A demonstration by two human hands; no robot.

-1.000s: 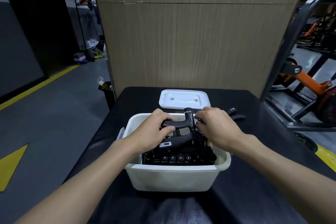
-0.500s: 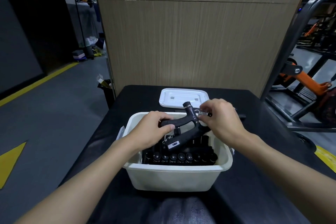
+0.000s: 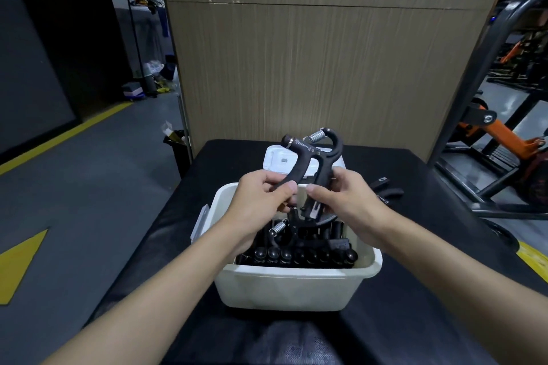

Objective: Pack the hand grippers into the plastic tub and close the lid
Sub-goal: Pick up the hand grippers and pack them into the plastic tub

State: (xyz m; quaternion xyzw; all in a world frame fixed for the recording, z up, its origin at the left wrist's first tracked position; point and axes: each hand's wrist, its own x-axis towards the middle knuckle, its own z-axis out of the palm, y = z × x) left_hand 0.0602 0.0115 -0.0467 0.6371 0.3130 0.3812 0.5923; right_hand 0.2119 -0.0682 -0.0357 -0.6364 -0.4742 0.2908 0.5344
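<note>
Over the tub (image 3: 290, 287), left hand (image 3: 261, 198) and right hand (image 3: 347, 198) each grip one handle of a hand gripper (image 3: 308, 154); looks stiff, light, springy.

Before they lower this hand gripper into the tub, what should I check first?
1. Hand gripper held: ok, left hand and right hand each hold a handle.
2. Hand gripper above the tub: ok.
3. Free space inside: cannot tell, packed grippers cover the near side.
4. Lid clear of the opening: ok, it lies behind the tub.
5. Everything packed: not ok, a loose gripper lies on the table.
</note>
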